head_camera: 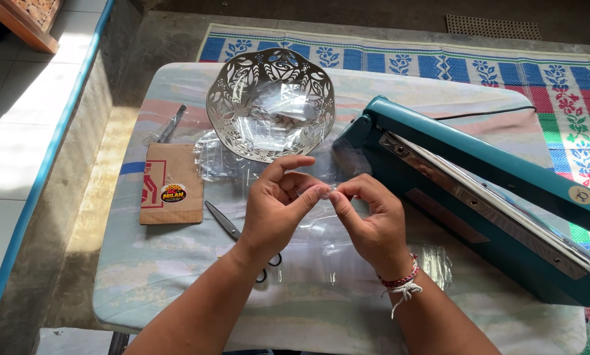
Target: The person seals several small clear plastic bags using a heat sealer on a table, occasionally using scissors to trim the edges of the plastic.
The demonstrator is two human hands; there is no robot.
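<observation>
My left hand (278,204) and my right hand (370,220) meet over the middle of the table, fingertips pinching the top edge of a small clear plastic bag (321,217) that hangs between them. More clear plastic bags (433,260) lie flat on the table under and beside my hands. A red and white string bracelet sits on my right wrist. Scissors (226,227) lie just left of my left wrist, partly hidden by it.
A perforated silver bowl (242,72) holding clear bags stands at the back. A teal heat sealer (479,197), arm raised, fills the right side. A brown cardboard packet (171,184) and a metal tool (172,123) lie at left. A patterned mat (505,69) lies beyond.
</observation>
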